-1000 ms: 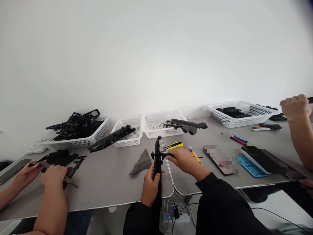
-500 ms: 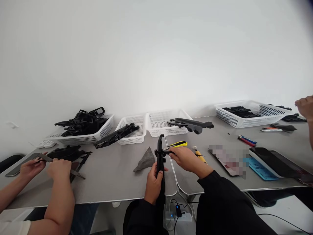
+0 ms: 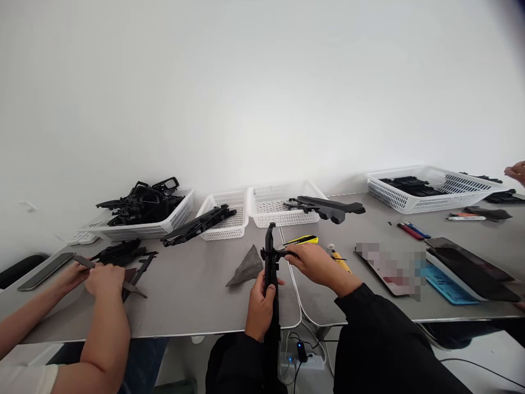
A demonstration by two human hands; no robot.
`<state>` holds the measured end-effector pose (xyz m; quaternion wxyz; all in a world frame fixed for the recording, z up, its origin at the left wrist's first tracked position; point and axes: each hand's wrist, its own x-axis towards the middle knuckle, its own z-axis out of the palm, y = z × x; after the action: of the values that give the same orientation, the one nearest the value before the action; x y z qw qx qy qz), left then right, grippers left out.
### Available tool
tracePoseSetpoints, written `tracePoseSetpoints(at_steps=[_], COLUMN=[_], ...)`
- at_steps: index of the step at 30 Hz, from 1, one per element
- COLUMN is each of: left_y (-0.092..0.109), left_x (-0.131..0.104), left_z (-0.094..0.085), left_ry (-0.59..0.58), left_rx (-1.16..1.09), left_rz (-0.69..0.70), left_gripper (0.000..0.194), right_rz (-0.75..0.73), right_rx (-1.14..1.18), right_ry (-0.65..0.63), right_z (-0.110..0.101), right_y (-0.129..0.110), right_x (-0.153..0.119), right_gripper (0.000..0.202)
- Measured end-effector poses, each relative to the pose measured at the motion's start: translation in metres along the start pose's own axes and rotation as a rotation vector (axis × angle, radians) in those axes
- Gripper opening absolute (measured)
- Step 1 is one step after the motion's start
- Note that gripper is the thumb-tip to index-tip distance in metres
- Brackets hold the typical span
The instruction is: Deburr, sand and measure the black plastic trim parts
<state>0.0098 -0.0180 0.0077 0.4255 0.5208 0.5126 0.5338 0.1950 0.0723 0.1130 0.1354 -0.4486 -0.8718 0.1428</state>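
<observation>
My left hand (image 3: 260, 307) is closed round a long black plastic part (image 3: 269, 268), which stands nearly upright at the table's front edge. My right hand (image 3: 318, 265) pinches a thin dark tool (image 3: 285, 253) whose far end touches the part's upper section; the tool's tip is hidden there. Just left of the part lies a crumpled grey cloth or sandpaper piece (image 3: 246, 266). Behind my right hand are a yellow cutter (image 3: 304, 239) and a yellow tool (image 3: 340, 261).
White baskets (image 3: 223, 236) with black parts line the wall side. At left a co-worker's hands (image 3: 102, 276) hold a flat strip. Phones or cases, one a blue tray (image 3: 451, 284), and pens (image 3: 410, 231) lie at right. Another person's hand (image 3: 515, 172) shows at far right.
The view has shifted slightly, so most things sit a little further right. My hands keep their hold on the part and tool. The hand at far right has moved outward.
</observation>
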Motion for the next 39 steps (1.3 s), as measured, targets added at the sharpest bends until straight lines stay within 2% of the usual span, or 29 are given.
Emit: tracePoseSetpoints(at_steps=[13,17,39], left_y=[0.0063,0.0069,0.0021], left_x=[-0.0005,-0.0008,-0.0007], left_z=[0.0,0.0,-0.0015], left_ry=[0.016,0.013,0.0], left_rx=[0.017,0.004,0.028], left_rz=[-0.004,-0.004,0.016], left_gripper=[0.03,0.035,0.032], right_rz=[-0.01,-0.006,0.011], right_rx=[-0.016,-0.016,-0.016], right_ry=[-0.024,-0.032,-0.026], right_z=[-0.0018,-0.0033,-0.0024], right_y=[-0.0034,-0.0046,-0.0057], right_x=[-0.0002,-0.0005,-0.003], right_gripper=[0.025,0.023,0.021])
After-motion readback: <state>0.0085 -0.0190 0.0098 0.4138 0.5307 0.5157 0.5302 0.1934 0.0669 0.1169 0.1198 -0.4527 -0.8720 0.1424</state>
